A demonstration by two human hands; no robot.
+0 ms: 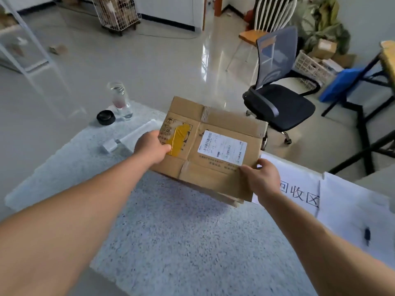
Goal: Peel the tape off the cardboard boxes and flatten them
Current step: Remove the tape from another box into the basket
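The flattened cardboard box [192,146] is held tilted just above the counter [181,242], one hand at each end, so it stays level enough to carry or turn. The left hand [151,148] grasps the box's left edge, thumb beside the yellow tape [178,139]; the right hand [260,178] pinches the box's near right corner, its fingers clenched on the cardboard. Yellow tape, a clear strip at the box's far edge and the shipping label [222,149] remain stuck on, so peeling looks unfinished. Right of the box lies a printed paper sheet [342,199], probably the drop spot. Beyond the box's left end stands a glass bottle [120,101].
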